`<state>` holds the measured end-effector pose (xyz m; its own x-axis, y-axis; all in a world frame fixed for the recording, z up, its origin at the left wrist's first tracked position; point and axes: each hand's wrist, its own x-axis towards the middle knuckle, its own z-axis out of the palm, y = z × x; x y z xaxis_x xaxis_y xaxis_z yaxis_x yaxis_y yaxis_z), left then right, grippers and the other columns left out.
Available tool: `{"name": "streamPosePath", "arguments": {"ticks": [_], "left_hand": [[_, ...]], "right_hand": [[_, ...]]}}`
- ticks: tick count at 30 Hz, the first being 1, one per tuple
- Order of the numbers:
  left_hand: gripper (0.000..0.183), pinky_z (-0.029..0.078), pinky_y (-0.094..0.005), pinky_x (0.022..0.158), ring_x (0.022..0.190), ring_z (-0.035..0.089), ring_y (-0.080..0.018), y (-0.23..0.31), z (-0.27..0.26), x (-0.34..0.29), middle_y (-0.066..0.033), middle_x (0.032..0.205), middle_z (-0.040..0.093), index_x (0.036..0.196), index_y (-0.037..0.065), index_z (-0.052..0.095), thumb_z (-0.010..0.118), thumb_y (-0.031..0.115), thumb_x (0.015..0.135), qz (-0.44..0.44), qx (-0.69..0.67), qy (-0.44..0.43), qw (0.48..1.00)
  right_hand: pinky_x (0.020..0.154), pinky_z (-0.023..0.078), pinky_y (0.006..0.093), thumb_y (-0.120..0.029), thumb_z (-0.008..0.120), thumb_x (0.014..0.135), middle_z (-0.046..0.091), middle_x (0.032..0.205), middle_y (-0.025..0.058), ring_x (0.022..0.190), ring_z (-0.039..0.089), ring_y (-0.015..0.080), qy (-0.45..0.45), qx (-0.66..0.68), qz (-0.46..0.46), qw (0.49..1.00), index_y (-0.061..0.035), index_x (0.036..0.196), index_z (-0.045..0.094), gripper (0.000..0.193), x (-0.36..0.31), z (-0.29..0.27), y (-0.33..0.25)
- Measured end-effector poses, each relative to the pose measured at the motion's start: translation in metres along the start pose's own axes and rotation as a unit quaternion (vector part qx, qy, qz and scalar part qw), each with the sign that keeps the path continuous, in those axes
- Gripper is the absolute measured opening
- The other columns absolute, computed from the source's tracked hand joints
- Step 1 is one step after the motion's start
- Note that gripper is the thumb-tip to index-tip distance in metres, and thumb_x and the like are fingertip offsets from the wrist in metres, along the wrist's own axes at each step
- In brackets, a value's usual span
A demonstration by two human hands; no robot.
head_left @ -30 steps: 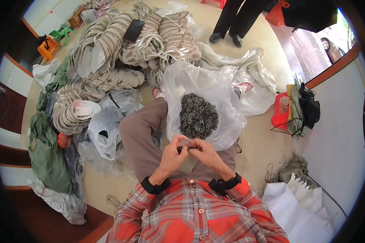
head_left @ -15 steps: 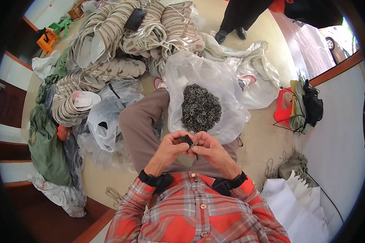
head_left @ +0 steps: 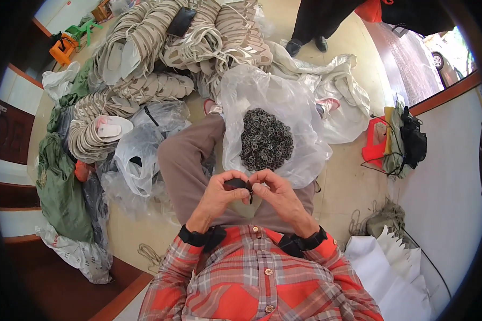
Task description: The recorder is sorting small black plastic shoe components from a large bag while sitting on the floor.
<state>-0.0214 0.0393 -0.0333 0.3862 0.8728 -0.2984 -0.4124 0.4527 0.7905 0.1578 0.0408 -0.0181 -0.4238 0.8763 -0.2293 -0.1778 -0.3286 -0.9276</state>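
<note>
Close together over my lap, both hands grip one small black strap-like piece (head_left: 235, 184); its exact kind is too small to tell. My left hand (head_left: 224, 193) is closed on its left part, thumb on top. Finger and thumb of my right hand (head_left: 275, 193) pinch its right end, where a short dark bit points down. Just beyond my hands, between my legs, lies a heap of small dark metal rings or buckles (head_left: 266, 140). The heap rests in a spread clear plastic bag (head_left: 310, 150).
Bundles of beige shoe uppers (head_left: 139, 40) are piled at the far left, with a black pouch (head_left: 181, 21) on top. Plastic bags (head_left: 139, 160) lie left of my leg. Someone in black trousers (head_left: 321, 21) stands at the back. White sheets (head_left: 380, 278) lie at the near right.
The black piece has turned in my fingers and shows more on the left side. My right fingers have shifted slightly over its end. The head view has moved a little.
</note>
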Motion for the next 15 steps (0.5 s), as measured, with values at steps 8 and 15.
{"name": "streamPosePath", "arguments": {"ticks": [8, 15], "left_hand": [[0.023, 0.051, -0.0272, 0.064, 0.069, 0.062, -0.0176, -0.011, 0.001, 0.01, -0.0079, 0.084, 0.06, 0.092, 0.0, 0.055, 0.065, -0.003, 0.072, 0.0, -0.012, -0.025, 1.0], [0.02, 0.048, -0.0251, 0.068, 0.071, 0.059, -0.0112, 0.019, 0.007, -0.005, -0.0031, 0.083, 0.061, 0.093, 0.004, 0.058, 0.06, -0.003, 0.074, -0.016, 0.058, 0.059, 0.996]], "right_hand": [[0.072, 0.039, 0.0218, -0.016, 0.059, 0.084, 0.053, 0.084, -0.0015, 0.079, 0.05, 0.0071, -0.016, 0.121, 0.049, 0.991, -0.0032, 0.089, 0.054, 0.015, 0.001, -0.011, 0.001], [0.065, 0.041, 0.0247, -0.015, 0.059, 0.078, 0.056, 0.079, 0.0006, 0.074, 0.051, 0.0091, -0.012, -0.041, 0.062, 0.997, -0.0016, 0.078, 0.057, 0.014, 0.021, -0.003, -0.009]]}}
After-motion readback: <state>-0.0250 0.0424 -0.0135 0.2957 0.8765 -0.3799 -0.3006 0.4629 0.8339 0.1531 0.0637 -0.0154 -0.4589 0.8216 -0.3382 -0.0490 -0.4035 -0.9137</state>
